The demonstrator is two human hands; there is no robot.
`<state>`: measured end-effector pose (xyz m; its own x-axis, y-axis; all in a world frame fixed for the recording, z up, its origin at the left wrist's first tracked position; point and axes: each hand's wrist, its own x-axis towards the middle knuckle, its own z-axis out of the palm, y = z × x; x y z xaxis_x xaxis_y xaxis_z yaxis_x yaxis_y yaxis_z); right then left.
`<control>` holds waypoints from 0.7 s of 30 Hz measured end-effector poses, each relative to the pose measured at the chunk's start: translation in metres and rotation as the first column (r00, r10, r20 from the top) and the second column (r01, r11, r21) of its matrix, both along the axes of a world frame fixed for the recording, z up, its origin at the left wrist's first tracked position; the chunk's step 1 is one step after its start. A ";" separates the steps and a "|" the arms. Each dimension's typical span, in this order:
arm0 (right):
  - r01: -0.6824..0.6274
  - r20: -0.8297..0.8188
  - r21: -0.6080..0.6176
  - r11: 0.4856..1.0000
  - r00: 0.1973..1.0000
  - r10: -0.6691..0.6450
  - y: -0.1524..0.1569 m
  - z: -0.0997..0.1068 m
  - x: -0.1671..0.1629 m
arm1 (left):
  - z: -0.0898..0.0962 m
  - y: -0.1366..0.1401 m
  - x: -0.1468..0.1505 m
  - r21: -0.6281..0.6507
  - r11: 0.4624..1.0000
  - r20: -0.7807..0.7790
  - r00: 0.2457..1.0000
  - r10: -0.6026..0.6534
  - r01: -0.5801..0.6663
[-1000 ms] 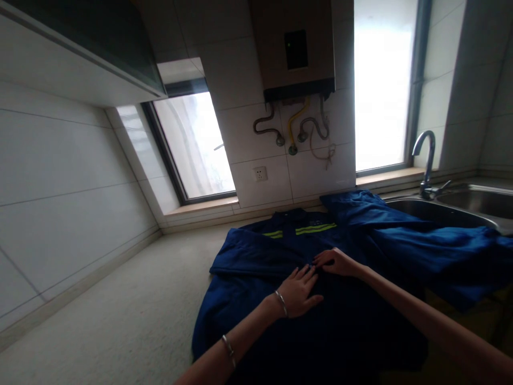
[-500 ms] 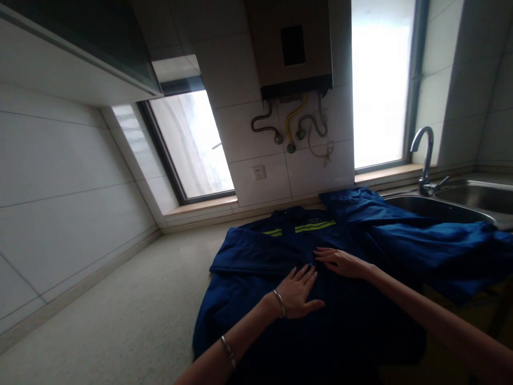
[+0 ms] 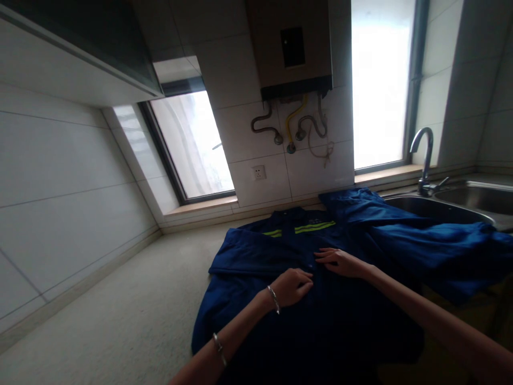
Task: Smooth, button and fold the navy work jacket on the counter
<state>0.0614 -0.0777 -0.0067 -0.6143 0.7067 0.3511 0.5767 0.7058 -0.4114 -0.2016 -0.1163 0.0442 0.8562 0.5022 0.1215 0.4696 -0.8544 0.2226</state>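
A dark blue work jacket [image 3: 256,299] with yellow-green stripes lies spread on the counter, collar toward the wall and one sleeve folded across its front. My left hand [image 3: 290,286], with a bracelet at the wrist, has its fingers curled in at the jacket's middle front; they appear closed on the cloth, though the fingertips are partly hidden. Just right of it, my right hand [image 3: 340,263] rests on the jacket front with fingers stretched out. Blue trousers [image 3: 425,240] lie to the right, reaching past the sink's near edge.
The pale countertop [image 3: 148,289] runs along the left. At the right is a steel sink [image 3: 473,195] with a curved tap [image 3: 427,160]. A water heater [image 3: 294,48] with pipes and a wall socket [image 3: 259,172] are on the tiled wall. A cupboard [image 3: 80,48] overhangs the upper left.
My left hand has gone from lying flat with spread fingers to curled fingers, shifting slightly left. The right hand is nearly unmoved on the jacket.
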 end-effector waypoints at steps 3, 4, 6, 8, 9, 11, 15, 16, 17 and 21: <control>-0.006 -0.026 -0.001 1.000 1.000 0.006 0.000 0.000 0.000 | -0.004 0.009 -0.001 0.149 0.986 -0.016 0.997 0.076 -0.073; -0.009 -0.035 -0.002 1.000 0.999 0.009 0.000 0.000 0.000 | -0.006 0.012 -0.001 0.182 0.982 -0.047 0.997 0.068 -0.059; -0.007 -0.042 -0.003 1.000 0.999 0.007 0.000 0.000 -0.001 | -0.012 0.018 0.003 0.216 0.976 -0.117 0.992 0.039 -0.013; -0.002 -0.044 0.001 1.000 0.999 0.002 0.000 0.000 -0.002 | -0.016 0.024 0.010 0.262 0.965 -0.152 0.988 0.032 0.009; 0.000 -0.043 0.004 1.000 0.999 0.000 0.000 0.001 -0.002 | -0.018 0.026 0.013 0.287 0.958 -0.158 0.987 0.034 0.013; -0.005 -0.036 0.011 1.000 0.999 0.006 -0.001 0.001 -0.003 | -0.022 0.030 0.020 0.312 0.950 -0.160 0.986 0.035 0.017; -0.014 -0.061 -0.011 1.000 0.998 0.013 -0.003 0.003 -0.002 | -0.030 0.037 0.026 0.198 0.980 -0.108 0.994 0.009 0.013; -0.012 -0.087 -0.030 0.999 0.996 0.009 -0.003 0.003 -0.001 | -0.031 0.039 0.025 0.128 0.992 -0.056 0.998 0.012 -0.005; -0.007 -0.125 -0.060 0.998 0.992 -0.001 -0.002 0.003 0.000 | -0.030 0.042 0.024 0.043 0.999 0.018 0.999 0.033 -0.033; -0.012 -0.384 -0.285 0.958 0.917 -0.103 0.004 0.000 0.005 | -0.003 0.063 0.001 -0.255 0.931 0.373 0.861 0.345 -0.263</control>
